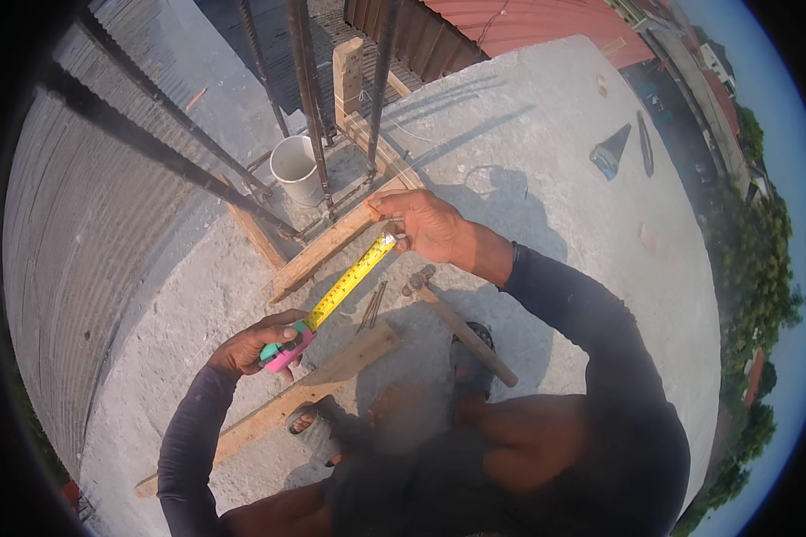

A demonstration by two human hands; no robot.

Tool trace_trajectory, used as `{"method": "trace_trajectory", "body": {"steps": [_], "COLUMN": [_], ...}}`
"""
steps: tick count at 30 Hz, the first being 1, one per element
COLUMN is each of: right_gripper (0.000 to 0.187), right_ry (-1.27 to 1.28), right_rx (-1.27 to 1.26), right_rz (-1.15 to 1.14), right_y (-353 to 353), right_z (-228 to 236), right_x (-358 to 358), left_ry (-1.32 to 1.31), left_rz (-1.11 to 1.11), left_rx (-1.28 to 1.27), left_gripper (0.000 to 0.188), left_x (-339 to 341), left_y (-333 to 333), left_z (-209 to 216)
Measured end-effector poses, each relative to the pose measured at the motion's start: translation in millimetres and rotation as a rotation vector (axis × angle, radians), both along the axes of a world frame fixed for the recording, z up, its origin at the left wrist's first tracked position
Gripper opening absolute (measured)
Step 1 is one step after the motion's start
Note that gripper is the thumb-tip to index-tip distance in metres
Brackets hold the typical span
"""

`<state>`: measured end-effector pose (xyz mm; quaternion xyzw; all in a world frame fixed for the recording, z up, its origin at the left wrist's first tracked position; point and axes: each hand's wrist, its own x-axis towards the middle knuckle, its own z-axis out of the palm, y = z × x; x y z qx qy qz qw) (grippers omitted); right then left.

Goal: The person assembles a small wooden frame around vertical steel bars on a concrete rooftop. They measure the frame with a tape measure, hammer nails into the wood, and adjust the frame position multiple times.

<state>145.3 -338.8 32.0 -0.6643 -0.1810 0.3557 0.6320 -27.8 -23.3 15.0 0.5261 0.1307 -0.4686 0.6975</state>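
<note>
The yellow tape measure (pixel 349 282) runs taut between your two hands, slanting above the concrete slab (pixel 555 179) from lower left to upper right. Your left hand (pixel 255 345) wraps its fingers shut around the pink and teal case (pixel 282 353), anchoring that end low. Your right hand (pixel 425 224) pinches the blade's tip with fingers closed, pressing it against the wooden batten (pixel 331 242) at the foot of the rebar cage (pixel 309 107), so the blade lies straight along the wood. A hammer (pixel 461 327) lies just beside your foot, with a few nails (pixel 373 304) near its head. A longer plank (pixel 304 389) rests under the case. A white bucket (pixel 295 168) stands among the bars, and a trowel (pixel 611 152) lies well apart.
</note>
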Motion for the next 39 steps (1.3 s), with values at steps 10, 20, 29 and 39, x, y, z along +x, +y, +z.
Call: {"method": "trace_trajectory", "body": {"steps": [10, 20, 29, 39], "right_gripper": [0.04, 0.04, 0.032, 0.039], "right_ry": [-0.564, 0.052, 0.028, 0.071], "right_rx": [-0.314, 0.043, -0.148, -0.174], "right_rz": [0.118, -0.131, -0.343, -0.342], "right_y": [-54, -84, -133, -145], "right_z": [14, -66, -59, -67], "right_x": [61, 94, 69, 62], "left_ry": [-0.171, -0.633, -0.797, -0.769], "left_rz": [-0.159, -0.177, -0.268, -0.273], "left_rx": [0.329, 0.516, 0.541, 0.532], "left_gripper": [0.043, 0.021, 0.027, 0.027], "left_x": [-3, -16, 23, 30], "left_y": [64, 96, 76, 87], "left_z": [22, 2, 5, -20]}}
